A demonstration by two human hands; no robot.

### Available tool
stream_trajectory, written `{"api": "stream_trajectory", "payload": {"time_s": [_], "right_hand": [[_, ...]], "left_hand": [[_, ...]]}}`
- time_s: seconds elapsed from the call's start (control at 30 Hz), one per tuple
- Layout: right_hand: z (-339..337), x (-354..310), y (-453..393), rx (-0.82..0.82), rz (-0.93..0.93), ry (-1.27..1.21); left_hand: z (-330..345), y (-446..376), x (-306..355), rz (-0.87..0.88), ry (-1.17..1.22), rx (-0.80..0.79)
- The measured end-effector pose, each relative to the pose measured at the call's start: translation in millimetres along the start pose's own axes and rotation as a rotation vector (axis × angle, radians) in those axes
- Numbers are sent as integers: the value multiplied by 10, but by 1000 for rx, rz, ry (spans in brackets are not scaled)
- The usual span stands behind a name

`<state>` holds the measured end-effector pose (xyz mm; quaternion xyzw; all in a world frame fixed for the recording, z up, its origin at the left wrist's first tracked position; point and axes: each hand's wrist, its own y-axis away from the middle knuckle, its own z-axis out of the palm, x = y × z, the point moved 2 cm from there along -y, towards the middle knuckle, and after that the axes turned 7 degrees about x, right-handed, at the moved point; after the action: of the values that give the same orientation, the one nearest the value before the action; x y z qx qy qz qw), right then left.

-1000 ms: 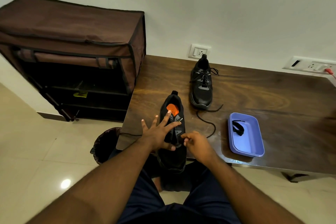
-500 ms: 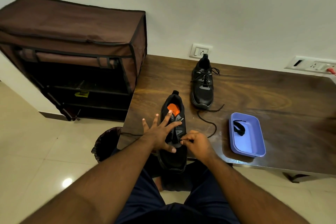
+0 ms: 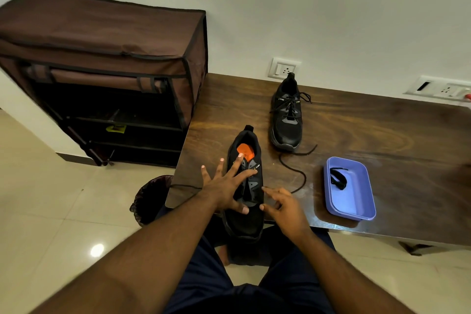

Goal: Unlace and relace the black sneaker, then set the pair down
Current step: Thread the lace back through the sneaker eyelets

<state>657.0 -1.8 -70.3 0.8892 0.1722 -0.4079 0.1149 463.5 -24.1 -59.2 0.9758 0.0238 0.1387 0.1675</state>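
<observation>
Black mesh sneaker with an orange insole, unlaced, is seen at the near edge of the dark wood-grain table, toe overhanging toward the person, heel pointing away. Left hand is laid flat across the tongue area, fingers spread wide and straight; the longest fingertip reaches the orange insole, the thumb is set on the vamp nearer the toe. Right hand is held just right of the sneaker, fingers loosely curled and apart, fingertips at the shoe's right eyelet edge; whether anything is pinched cannot be told. Loose black shoelace is seen on the table just beyond the right fingertips, running up to the toe of the second black sneaker, laced, well beyond both hands by the wall. Lilac rectangular plastic tray with a small black item inside is placed right of the right hand.
</observation>
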Motion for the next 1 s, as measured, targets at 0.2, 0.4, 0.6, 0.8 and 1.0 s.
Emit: {"api": "stream_trajectory", "payload": {"time_s": [0.2, 0.4, 0.6, 0.8, 1.0], "right_hand": [[90, -35, -134, 60, 11, -69], [99, -94, -123, 12, -23, 63], [74, -227, -107, 30, -73, 83], [-92, -517, 245, 250, -420, 128], [-148, -235, 137, 25, 76, -237]], "left_hand": [[8, -2, 4, -13, 5, -1], [10, -6, 1, -7, 13, -5], [8, -9, 0, -18, -2, -6], [15, -18, -15, -5, 26, 8], [7, -8, -11, -8, 27, -7]]}}
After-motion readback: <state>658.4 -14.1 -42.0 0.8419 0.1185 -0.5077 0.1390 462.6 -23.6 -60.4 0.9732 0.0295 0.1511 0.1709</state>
